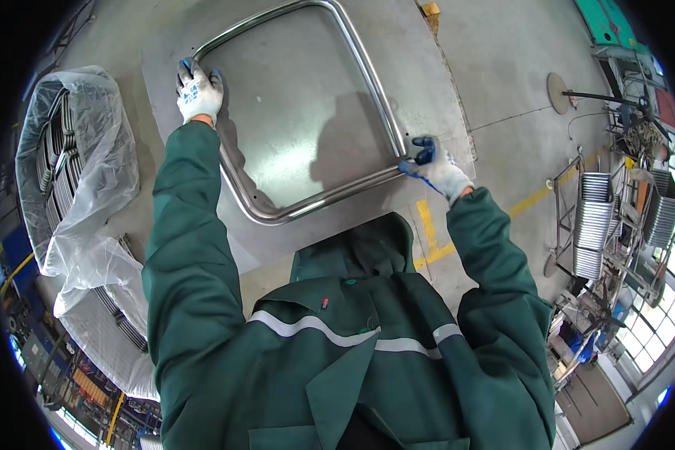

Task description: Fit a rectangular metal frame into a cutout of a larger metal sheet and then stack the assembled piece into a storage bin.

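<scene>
Two bent, shiny metal tubes lie as a rounded four-sided frame on a grey metal tabletop (pixel 277 127). The far tube (pixel 367 71) runs across the top and down the right side. The near tube (pixel 315 202) forms the left side and the front. Their ends meet at the lower right corner. My left hand (pixel 200 91), in a white and blue work glove, is closed round the frame at its upper left, covering the joint there. At the lower right corner, my right hand (pixel 439 169), gloved alike, touches the tube end with its thumb, its fingers bent and apart from it.
On the left, bent metal tubes (pixel 56 150) are stacked inside clear plastic wrap (pixel 116 150). Racks of metal parts (pixel 594 225) stand at the right. A round-based stand (pixel 557 93) is on the floor beyond the table's right edge. Yellow lines (pixel 431 232) mark the floor.
</scene>
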Demonstrator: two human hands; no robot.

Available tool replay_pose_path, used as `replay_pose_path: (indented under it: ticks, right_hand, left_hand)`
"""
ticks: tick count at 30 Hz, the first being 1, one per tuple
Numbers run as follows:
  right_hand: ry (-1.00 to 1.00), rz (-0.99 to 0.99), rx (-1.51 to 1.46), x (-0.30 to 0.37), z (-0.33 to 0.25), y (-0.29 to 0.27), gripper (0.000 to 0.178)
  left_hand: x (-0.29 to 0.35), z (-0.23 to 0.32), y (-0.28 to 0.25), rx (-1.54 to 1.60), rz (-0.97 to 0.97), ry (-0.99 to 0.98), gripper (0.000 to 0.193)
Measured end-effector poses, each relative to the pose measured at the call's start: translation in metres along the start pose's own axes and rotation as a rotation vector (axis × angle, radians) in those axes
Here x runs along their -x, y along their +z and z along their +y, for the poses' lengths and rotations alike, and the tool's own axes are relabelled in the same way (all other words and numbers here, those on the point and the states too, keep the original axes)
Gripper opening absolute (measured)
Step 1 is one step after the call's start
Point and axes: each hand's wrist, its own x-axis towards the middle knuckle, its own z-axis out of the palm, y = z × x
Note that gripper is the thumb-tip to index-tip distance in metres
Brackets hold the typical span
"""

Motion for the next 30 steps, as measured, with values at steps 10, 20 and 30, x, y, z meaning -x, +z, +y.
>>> replay_pose_path:
  ticks: [10,20,30]
  right_hand:
    - [-0.043,-0.146,0.043,-0.005,-0.003,-0.012,0.048]
    - [-0.168,-0.015,-0.228,-0.075,-0.030,-0.009,0.044]
    - [0.019,-0.264,0.083,-0.082,-0.093,-0.034,0.048]
  left_hand:
    - [-0.002,-0.001,-0.008,0.226,0.082,0.013,0.073]
    - [0.232,0.058,-0.100,0.248,0.121,0.287,0.066]
    - [0.248,0.074,-0.111,0.091,-0.051,0.204,0.058]
